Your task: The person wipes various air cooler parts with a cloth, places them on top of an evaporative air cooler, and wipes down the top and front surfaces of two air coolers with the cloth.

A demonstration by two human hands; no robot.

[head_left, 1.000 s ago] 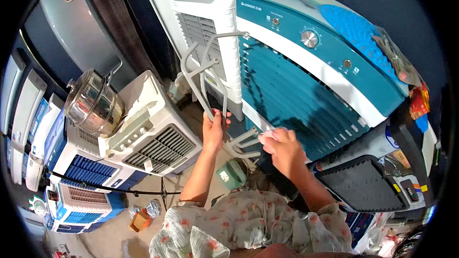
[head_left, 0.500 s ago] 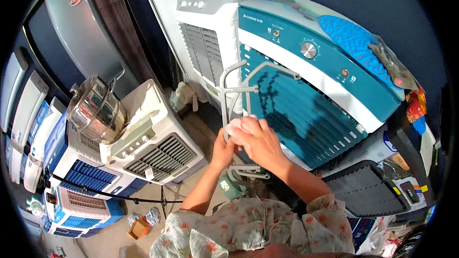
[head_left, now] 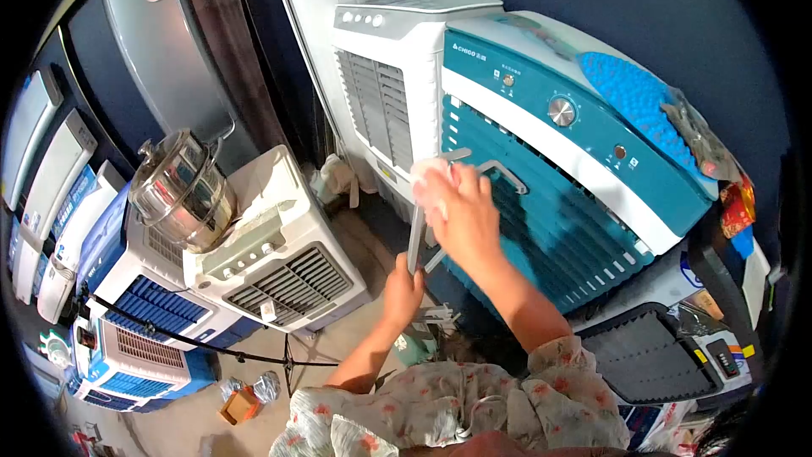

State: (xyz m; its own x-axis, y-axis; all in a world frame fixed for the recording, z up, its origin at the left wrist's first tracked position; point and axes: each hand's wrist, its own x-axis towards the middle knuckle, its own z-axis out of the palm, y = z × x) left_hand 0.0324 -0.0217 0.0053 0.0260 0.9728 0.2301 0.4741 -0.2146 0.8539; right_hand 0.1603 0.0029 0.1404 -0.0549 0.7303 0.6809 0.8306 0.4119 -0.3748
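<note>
My left hand is closed around the lower part of a grey frame, which has bent, tube-like arms. Higher up, my right hand presses a pink cloth around the top of that frame. The cloth and fingers cover part of it. One bent arm of the frame sticks out to the right, in front of the teal air cooler. Its lower end shows between my forearms, above the patterned clothing.
A white air cooler stands behind, beside the teal one. To the left, a steel pot rests on a beige cooler. A thin black rod crosses at lower left. A blue textured item lies atop the teal cooler.
My right hand has moved up with the pink cloth, and my left hand has dropped slightly, so they are apart. The frame has turned and tilted. The view has shifted slightly.
</note>
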